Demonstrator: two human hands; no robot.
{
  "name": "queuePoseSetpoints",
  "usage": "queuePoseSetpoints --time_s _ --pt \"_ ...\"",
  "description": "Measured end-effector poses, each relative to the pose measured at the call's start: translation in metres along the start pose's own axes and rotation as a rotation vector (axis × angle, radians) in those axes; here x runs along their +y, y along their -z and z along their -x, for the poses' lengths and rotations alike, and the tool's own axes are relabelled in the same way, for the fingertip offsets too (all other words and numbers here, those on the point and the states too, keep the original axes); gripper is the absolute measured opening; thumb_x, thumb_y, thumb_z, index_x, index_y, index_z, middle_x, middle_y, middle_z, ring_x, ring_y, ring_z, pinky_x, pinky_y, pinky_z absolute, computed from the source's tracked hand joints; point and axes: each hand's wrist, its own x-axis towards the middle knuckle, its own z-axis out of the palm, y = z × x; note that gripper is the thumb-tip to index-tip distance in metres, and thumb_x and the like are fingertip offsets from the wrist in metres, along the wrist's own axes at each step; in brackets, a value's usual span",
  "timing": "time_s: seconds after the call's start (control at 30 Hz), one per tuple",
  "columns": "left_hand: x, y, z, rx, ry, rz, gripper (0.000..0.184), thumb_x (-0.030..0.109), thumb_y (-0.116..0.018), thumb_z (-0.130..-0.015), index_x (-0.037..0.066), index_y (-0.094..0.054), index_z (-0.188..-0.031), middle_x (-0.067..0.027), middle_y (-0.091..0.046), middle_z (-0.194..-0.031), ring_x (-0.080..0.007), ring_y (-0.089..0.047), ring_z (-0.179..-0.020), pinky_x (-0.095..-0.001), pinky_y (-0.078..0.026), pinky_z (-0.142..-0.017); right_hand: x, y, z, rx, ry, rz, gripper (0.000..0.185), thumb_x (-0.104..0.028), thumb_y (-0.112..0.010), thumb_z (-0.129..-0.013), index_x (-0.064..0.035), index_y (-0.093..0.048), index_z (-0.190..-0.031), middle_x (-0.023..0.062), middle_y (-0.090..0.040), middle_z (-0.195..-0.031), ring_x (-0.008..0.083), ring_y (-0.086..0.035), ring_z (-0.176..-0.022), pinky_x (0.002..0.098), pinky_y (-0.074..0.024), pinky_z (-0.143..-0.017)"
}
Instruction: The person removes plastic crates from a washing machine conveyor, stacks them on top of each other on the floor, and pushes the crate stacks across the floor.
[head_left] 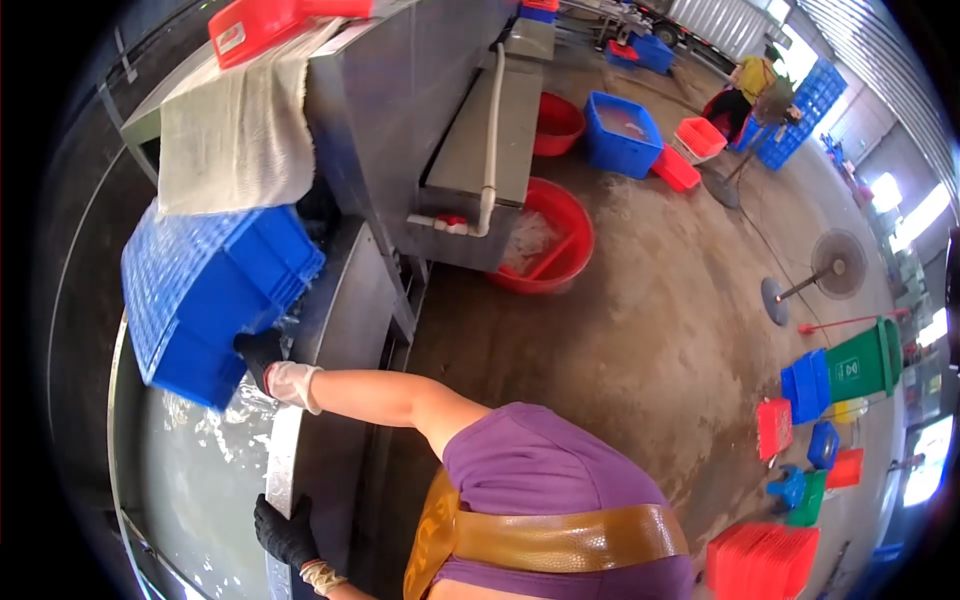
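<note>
A blue plastic crate (210,320) is tipped over the water in a metal trough (285,450), its perforated side facing up and left. At the crate's lower edge is my one hand (262,358), in a black glove with a pale cuff, its fingers wrapped round the edge. My other hand (285,532), also black-gloved, rests on the trough's metal rim nearer my body, with its fingers apart and nothing in them. A grey cloth (240,125) hangs from the machine just above the crate.
Beyond the trough stands a metal machine (375,110) with a white pipe (492,150). Red tub (575,240) and blue bin (622,135) sit on the floor. A person (755,80) is farther off. Fans, a green bin (865,362) and stacked red baskets (762,560) stand right.
</note>
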Motion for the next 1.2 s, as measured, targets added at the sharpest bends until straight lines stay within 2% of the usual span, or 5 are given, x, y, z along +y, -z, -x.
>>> queuePoseSetpoints --time_s 0.33,0.6,0.77,0.87,1.2 --pt "-0.001 -0.006 0.037 0.810 0.509 1.029 0.047 0.016 -0.067 -0.078 0.004 -0.047 -0.119 -0.0148 -0.052 -0.112 -0.0236 -0.053 -0.097 -0.0341 -0.045 -0.082 -0.088 0.017 0.073 -0.504 0.240 0.425 0.081 -0.019 -0.069 -0.055 0.0051 -0.031 -0.122 0.0259 -0.055 -0.097 0.0334 -0.057 -0.088 0.0387 -0.0463 -0.076" --pt "-0.039 0.015 0.143 1.039 0.735 0.900 0.050 0.027 -0.064 -0.080 -0.001 -0.046 -0.117 -0.0175 -0.052 -0.110 -0.0282 -0.050 -0.103 -0.0363 -0.042 -0.087 -0.082 -0.025 0.192 -0.964 0.673 0.473 0.092 -0.020 -0.070 -0.045 0.0027 -0.034 -0.126 0.0288 -0.054 -0.100 0.0391 -0.054 -0.094 0.0414 -0.0448 -0.081" --pt "-0.085 0.057 0.231 0.867 0.446 -0.169 0.040 0.018 -0.039 -0.092 -0.002 -0.036 -0.127 -0.0164 -0.039 -0.129 -0.0252 -0.040 -0.117 -0.0343 -0.032 -0.099 -0.103 0.000 0.279 -1.384 0.693 0.523 0.078 -0.020 -0.064 -0.057 0.0046 -0.037 -0.126 0.0289 -0.047 -0.115 0.0408 -0.048 -0.103 0.0435 -0.0378 -0.091" --pt "-0.006 0.146 0.205 1.228 0.426 0.332 0.026 0.009 -0.049 -0.087 -0.003 -0.048 -0.111 -0.0117 -0.052 -0.105 -0.0176 -0.050 -0.093 -0.0286 -0.041 -0.080 -0.080 0.009 0.318 -1.405 1.123 0.295 0.058 -0.009 -0.062 -0.058 0.0024 -0.043 -0.112 0.0209 -0.058 -0.076 0.0392 -0.058 -0.064 0.0417 -0.0484 -0.058" --pt "-0.010 0.102 0.249 1.586 0.777 1.940 0.021 0.013 -0.068 -0.074 0.005 -0.055 -0.089 -0.0024 -0.055 -0.080 -0.0128 -0.053 -0.072 -0.0298 -0.045 -0.067 -0.034 0.101 0.432 -2.014 1.386 0.335 0.034 -0.017 -0.054 -0.072 -0.0044 -0.047 -0.103 0.0120 -0.055 -0.079 0.0289 -0.056 -0.074 0.0382 -0.0454 -0.064"
